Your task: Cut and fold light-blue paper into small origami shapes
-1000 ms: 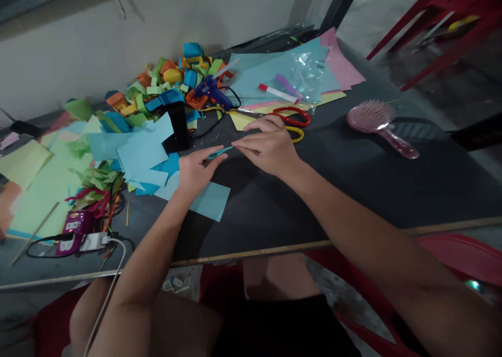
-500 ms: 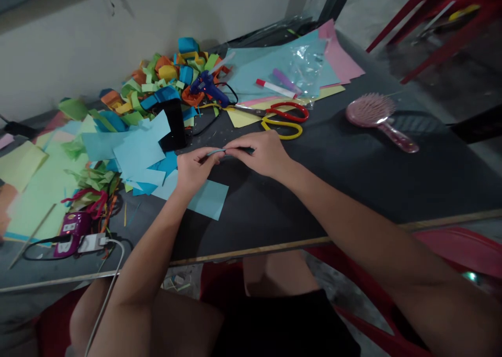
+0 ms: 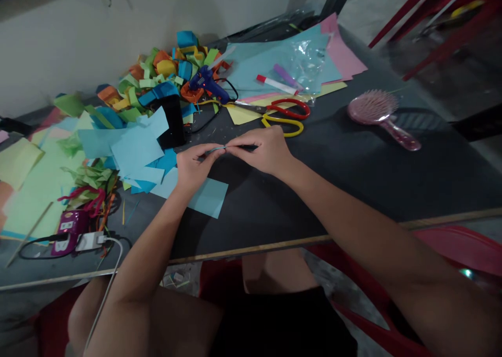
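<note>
Above the dark table, my left hand (image 3: pixel 195 163) and my right hand (image 3: pixel 262 149) meet fingertip to fingertip. Between them they pinch a thin blue paper strip (image 3: pixel 217 149), seen nearly edge-on and mostly covered by the fingers. Light-blue paper (image 3: pixel 209 197) lies flat beneath my left wrist, partly hidden by it. More blue paper pieces (image 3: pixel 137 145) are heaped to the left, by a black upright object (image 3: pixel 175 122). Just beyond my right hand are scissors (image 3: pixel 288 117) with one red and one yellow handle loop.
A blue glue gun (image 3: pixel 209 85) rests by a pile of colourful folded paper strips (image 3: pixel 157 80). A marker (image 3: pixel 276 84) lies on large paper sheets (image 3: pixel 251 61). A pink hairbrush (image 3: pixel 374 108) is at the right. A purple power adapter (image 3: pixel 70 229) with cables sits front left.
Both hands keep their pinch on the paper strip, and the fingertips have shifted only slightly. The whole view has moved a little.
</note>
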{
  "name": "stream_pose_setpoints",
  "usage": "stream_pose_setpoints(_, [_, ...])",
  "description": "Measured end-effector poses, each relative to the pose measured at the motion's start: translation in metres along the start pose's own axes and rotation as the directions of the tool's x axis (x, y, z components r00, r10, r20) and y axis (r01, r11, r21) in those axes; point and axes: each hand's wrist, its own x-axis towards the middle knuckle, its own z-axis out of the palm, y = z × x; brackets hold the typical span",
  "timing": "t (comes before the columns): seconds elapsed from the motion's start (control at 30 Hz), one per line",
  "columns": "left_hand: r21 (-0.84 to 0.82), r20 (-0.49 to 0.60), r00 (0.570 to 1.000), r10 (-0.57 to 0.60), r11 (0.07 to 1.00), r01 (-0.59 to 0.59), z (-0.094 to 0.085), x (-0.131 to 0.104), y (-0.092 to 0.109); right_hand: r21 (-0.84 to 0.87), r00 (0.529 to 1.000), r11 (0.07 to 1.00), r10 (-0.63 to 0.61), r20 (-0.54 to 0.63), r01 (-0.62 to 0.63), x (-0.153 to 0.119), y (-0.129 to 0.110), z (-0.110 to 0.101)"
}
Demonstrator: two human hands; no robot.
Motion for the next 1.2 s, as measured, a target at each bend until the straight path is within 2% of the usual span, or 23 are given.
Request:
stream_pose_setpoints(0.2, [0.038, 0.037, 0.999, -0.016, 0.999, 0.014, 0.000, 0.000, -0.001, -0.001, 1.000, 1.000, 0.008, -0.017, -0.008, 0.000, 0.001, 0.000])
stream_pose_setpoints(0.43, [0.056, 0.032, 0.997, -0.063, 0.997, 0.061, -0.001, -0.001, 0.003, -0.001, 1.000, 1.000, 0.026, -0.009, -0.026, 0.000, 0.000, 0.000])
stream_pose_setpoints(0.6, [-0.153, -0.031, 0.981, -0.191, 0.971, 0.185, 0.001, 0.003, -0.002, -0.059, 0.993, 0.995, -0.083, -0.087, 0.078, 0.002, 0.004, 0.002])
stream_pose_setpoints(0.67, [-0.211, -0.033, 0.977, -0.212, 0.957, 0.200, 0.001, 0.006, -0.006, -0.085, 0.981, 0.987, -0.147, -0.125, 0.137, 0.003, 0.008, 0.003])
stream_pose_setpoints(0.8, [-0.206, -0.030, 0.983, -0.180, 0.964, 0.170, -0.002, 0.009, -0.012, -0.094, 0.966, 0.975, -0.212, -0.148, 0.200, 0.004, 0.012, 0.003])
stream_pose_setpoints(1.0, [-0.035, -0.033, 0.997, -0.073, 0.997, 0.072, -0.008, 0.008, -0.010, -0.047, 0.977, 0.986, -0.167, -0.132, 0.162, 0.004, 0.009, 0.003])
stream_pose_setpoints(1.2, [0.125, -0.053, 0.999, 0.013, 0.992, -0.006, -0.010, 0.007, -0.008, 0.012, 0.989, 0.994, -0.110, -0.102, 0.112, 0.005, 0.006, 0.001])
